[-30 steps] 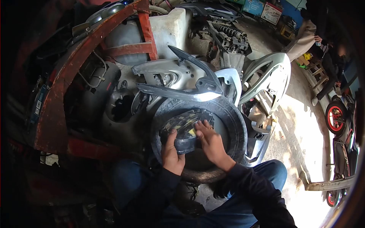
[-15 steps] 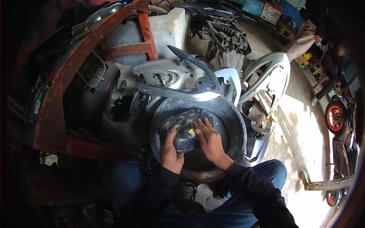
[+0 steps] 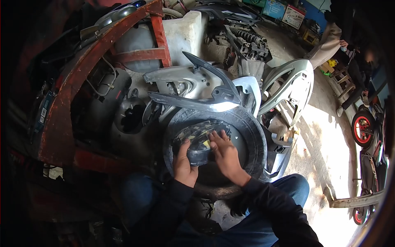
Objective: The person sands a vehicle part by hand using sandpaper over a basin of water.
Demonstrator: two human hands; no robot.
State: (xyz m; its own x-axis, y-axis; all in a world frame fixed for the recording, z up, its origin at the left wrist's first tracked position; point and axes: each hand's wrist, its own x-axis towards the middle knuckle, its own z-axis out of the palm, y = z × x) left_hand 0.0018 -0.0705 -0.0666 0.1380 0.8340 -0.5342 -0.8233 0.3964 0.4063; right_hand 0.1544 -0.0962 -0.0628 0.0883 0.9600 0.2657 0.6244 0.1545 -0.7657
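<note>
A dark, rounded plastic part (image 3: 196,154) with mottled, scuffed patches and a small yellowish spot sits over the opening of a tyre (image 3: 256,144). My left hand (image 3: 185,168) grips its near left side, with the thumb along the edge. On the part's right side, the stretched fingers of my right hand (image 3: 226,155) lie against the upper surface beside the yellowish spot. Whether anything thin is under those fingertips is hidden.
Grey and black motorcycle fairing panels (image 3: 193,101) lie just beyond the tyre. A pale curved panel (image 3: 302,88) stands to the right. On the left is a rusty red metal frame (image 3: 66,111). A person's legs (image 3: 327,43) and a motorcycle with a red-rimmed wheel (image 3: 362,128) are farther right.
My right hand has shifted slightly on the part, its fingers a little closer to the near side. My left hand and the part stay almost where they were.
</note>
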